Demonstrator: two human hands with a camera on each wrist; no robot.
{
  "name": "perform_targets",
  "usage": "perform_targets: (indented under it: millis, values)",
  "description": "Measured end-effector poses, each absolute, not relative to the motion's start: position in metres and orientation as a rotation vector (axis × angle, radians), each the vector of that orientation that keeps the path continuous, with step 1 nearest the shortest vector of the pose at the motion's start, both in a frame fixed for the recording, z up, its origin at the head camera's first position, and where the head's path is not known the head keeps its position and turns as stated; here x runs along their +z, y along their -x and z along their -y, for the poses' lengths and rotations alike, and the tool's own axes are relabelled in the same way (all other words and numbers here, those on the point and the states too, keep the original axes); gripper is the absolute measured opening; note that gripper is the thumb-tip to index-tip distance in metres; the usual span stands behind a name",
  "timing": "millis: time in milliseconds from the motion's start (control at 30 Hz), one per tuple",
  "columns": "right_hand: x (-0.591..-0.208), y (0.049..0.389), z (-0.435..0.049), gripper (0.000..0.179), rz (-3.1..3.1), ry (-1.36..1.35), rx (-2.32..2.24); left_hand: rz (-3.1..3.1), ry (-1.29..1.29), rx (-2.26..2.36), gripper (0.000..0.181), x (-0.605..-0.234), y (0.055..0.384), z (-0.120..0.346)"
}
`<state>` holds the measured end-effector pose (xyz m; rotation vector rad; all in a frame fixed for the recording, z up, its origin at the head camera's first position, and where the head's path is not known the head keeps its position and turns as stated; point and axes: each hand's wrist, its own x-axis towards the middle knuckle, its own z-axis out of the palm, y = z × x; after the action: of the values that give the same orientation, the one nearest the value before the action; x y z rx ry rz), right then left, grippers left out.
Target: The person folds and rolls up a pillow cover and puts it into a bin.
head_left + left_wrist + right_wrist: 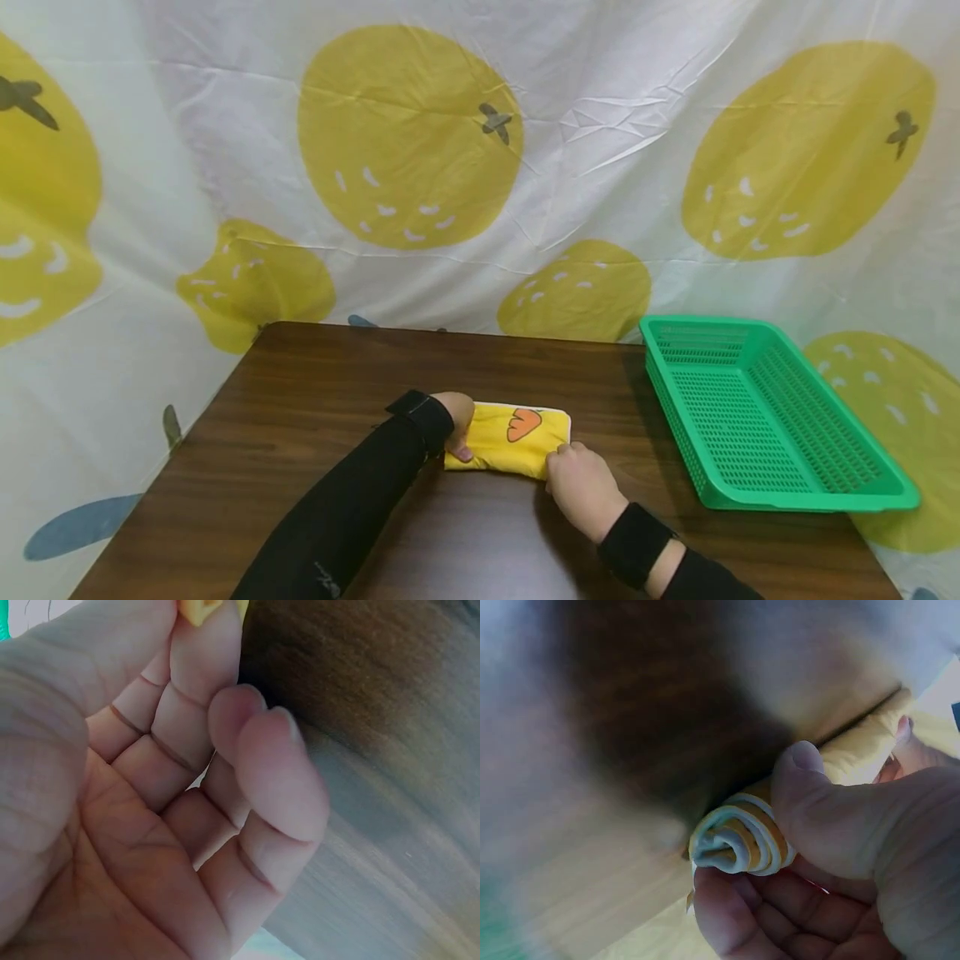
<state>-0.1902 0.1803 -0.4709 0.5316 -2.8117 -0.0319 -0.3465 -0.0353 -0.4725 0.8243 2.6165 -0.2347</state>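
Note:
A yellow cloth (491, 433) with an orange carrot-like print and a white edge lies on the dark wooden table (337, 375), partly rolled up along its near side. At its left end my left hand (455, 421) pinches the cloth; in the left wrist view only a bit of yellow cloth (199, 609) shows at the fingertips, the other fingers curling in loosely. My right hand (587, 490) grips the right end of the roll between thumb and fingers. The right wrist view shows that rolled end (739, 840) as a spiral of yellow and white layers.
A green plastic basket (806, 502) with slotted walls stands at the table's right side, its inside bare. Behind the table hangs a white curtain (600, 192) printed with yellow fruit.

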Motion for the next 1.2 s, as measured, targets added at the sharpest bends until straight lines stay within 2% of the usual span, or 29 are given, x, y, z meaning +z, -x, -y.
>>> perform_targets:
  millis: [233,333,500,667,800,1000,1200]
  values:
    - [-0.449,0.222,-0.19,0.022,3.112,-0.568,0.245,-2.761,-0.967,-0.157,0.062,-0.509,0.362,0.04]
    - [-0.441,0.241,-0.198,0.024,3.238,-0.643,0.301,-2.833,-0.93,-0.099,0.055,-0.499,0.345,0.038]
    - [-0.434,0.265,-0.207,0.025,3.442,-0.655,0.424,-2.911,-0.894,-0.097,0.034,-0.463,0.294,0.031]
    - [-0.43,0.278,-0.208,0.024,3.573,-0.52,0.653,-3.055,-1.065,-0.212,0.012,-0.455,0.263,0.028]
    - [-0.427,0.284,-0.207,0.024,3.624,-0.438,0.694,-3.107,-1.101,-0.275,0.012,-0.456,0.248,0.027]
    - [-0.433,0.293,-0.209,0.033,3.579,-0.387,0.447,-3.136,-1.088,-0.284,0.014,-0.465,0.231,0.031]
    - [-0.433,0.297,-0.21,0.037,3.554,-0.376,0.391,-3.202,-1.117,-0.312,0.016,-0.47,0.225,0.035]
